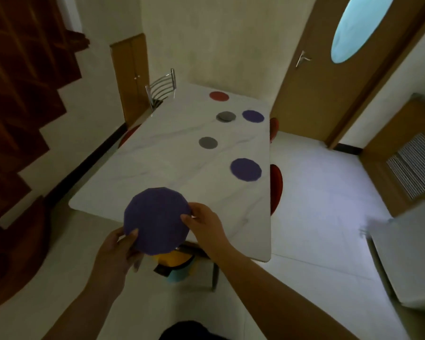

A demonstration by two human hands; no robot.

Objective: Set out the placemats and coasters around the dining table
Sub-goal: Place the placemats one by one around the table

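A large round purple placemat (pixel 156 220) hovers over the near end of the white marble dining table (pixel 172 165). My left hand (pixel 119 249) pinches its lower left edge and my right hand (pixel 204 222) grips its right edge. On the table lie a purple mat (pixel 245 169) near the right side, a small grey coaster (pixel 208 143), a second grey coaster (pixel 226 116), another purple mat (pixel 253 116) and a red mat (pixel 219 96) at the far end.
A metal-backed chair (pixel 161 88) stands at the table's far left corner. Red chair seats (pixel 276 185) show along the right side. A chair with yellow and blue items (pixel 176 265) sits under the near end. A wooden door (pixel 329 77) is behind; white furniture (pixel 402 261) at right.
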